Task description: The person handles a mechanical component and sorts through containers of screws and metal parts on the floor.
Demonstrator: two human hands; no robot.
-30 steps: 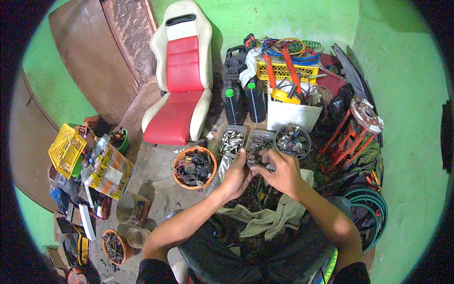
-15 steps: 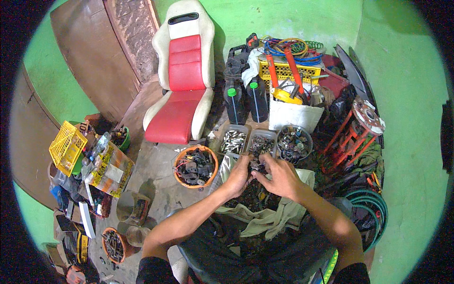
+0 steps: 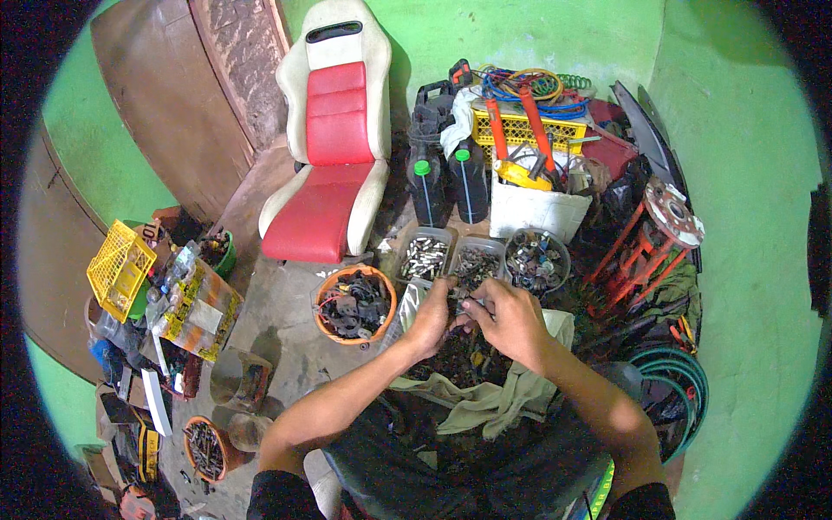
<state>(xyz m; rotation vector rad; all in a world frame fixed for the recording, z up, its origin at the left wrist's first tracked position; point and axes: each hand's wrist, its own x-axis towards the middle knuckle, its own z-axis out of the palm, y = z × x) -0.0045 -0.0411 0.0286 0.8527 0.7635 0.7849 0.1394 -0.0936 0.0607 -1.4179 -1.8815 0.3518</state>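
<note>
My left hand (image 3: 430,322) and my right hand (image 3: 515,324) meet above a heap of small dark parts (image 3: 475,360). Fingers of both are bent inward around a small dark piece, mostly covered by them, whose kind I cannot make out. The right thumb presses toward its fingertips. A pale olive cloth (image 3: 496,406) lies bunched along the heap's near side. Just beyond my hands stand a clear tub (image 3: 452,243) of small light cylinders, another tub (image 3: 479,243) of small dark bits and a round container (image 3: 568,263) of mixed small parts.
An orange pot (image 3: 394,303) with black parts stands left of my hands. Behind it is a red and white car seat (image 3: 334,186). Dark bottles (image 3: 426,192) and a white box (image 3: 539,211) stand at the back; an orange metal frame (image 3: 637,251) stands right.
My right thumb and fingers have shifted slightly, drawing closer together over the small piece. Both hands stay above the heap. The whole view has moved a little.
</note>
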